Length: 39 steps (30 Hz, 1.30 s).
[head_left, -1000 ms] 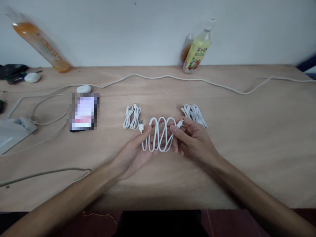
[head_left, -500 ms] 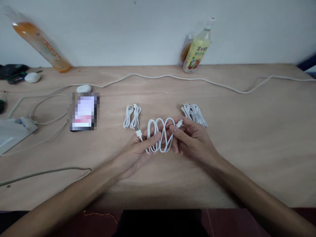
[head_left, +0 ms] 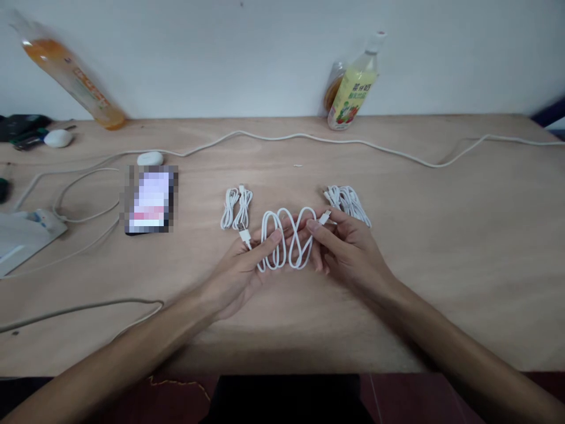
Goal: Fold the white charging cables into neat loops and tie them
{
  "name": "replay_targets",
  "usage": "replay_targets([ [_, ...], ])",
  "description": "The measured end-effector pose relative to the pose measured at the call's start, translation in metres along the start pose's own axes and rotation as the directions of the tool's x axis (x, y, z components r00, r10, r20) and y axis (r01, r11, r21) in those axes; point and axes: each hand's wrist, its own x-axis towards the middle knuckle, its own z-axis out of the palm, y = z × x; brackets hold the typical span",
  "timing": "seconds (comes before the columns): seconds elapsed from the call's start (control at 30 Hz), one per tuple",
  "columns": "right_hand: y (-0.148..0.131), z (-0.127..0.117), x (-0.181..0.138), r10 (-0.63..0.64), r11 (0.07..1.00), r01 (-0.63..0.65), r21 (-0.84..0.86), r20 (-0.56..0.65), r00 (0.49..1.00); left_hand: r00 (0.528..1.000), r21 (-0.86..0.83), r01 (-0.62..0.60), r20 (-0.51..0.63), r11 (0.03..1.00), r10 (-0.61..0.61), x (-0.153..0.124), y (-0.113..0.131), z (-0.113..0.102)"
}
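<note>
Above the middle of the pale wooden counter (head_left: 441,247), the left hand (head_left: 241,274) and right hand (head_left: 348,253) each pinch one end of a looped white charging cable (head_left: 286,238). A tangled white cable bundle (head_left: 348,203) lies just behind the right hand, and a smaller coiled white cable bundle (head_left: 236,207) just behind the left.

The white cable (head_left: 286,238) is folded into three side-by-side loops, apparently resting on the table (head_left: 441,265). Its USB plug (head_left: 244,235) sits at nine o'clock, the smaller plug (head_left: 325,217) at two.

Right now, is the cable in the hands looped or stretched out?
Looped: the cable forms several side-by-side loops, pinched between the left hand and the right hand.
</note>
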Motion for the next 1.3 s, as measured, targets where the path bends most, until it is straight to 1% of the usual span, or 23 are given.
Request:
replay_targets([
  [0.23,0.0021,-0.0012,0.0000,-0.013,1.000,0.014,0.002,-0.050,0.999,1.000,0.009,-0.009,-0.019,1.000,0.009,0.0014,-0.0005,-0.0016],
  [0.37,0.0017,-0.0006,-0.0001,-0.019,1.000,0.019,0.002,-0.049,0.999,0.999,-0.005,-0.008,-0.037,1.000,0.007,0.0015,-0.0003,-0.0020],
  [0.5,0.0024,-0.0002,0.0015,-0.037,0.998,0.041,0.039,-0.108,0.993,0.999,-0.030,0.002,-0.046,1.000,-0.003,0.0009,0.0014,-0.0007],
  [0.63,0.0039,-0.0005,0.0026,-0.047,0.997,0.055,0.055,-0.138,0.989,0.998,-0.088,0.016,-0.061,0.996,-0.022,0.0015,0.0034,0.0003],
  [0.8,0.0027,0.0002,0.0022,-0.071,0.996,0.078,0.038,-0.167,0.983,0.996,-0.139,-0.004,-0.091,0.990,-0.009,0.0022,0.0047,0.0009],
  [0.9,0.0010,0.0008,0.0021,-0.069,0.997,0.076,0.032,-0.179,0.981,0.995,-0.146,-0.009,-0.104,0.989,-0.006,0.0023,0.0059,0.0017],
  [1.1,-0.0005,0.0011,0.0015,-0.066,0.996,0.076,0.041,-0.207,0.976,0.986,-0.140,-0.033,-0.164,0.990,0.010,0.0028,0.0089,0.0042],
  [1.3,0.0011,-0.0001,0.0019,-0.068,0.997,0.076,0.025,-0.226,0.972,0.979,-0.144,-0.055,-0.204,0.988,0.025,0.0022,0.0076,0.0015],
])
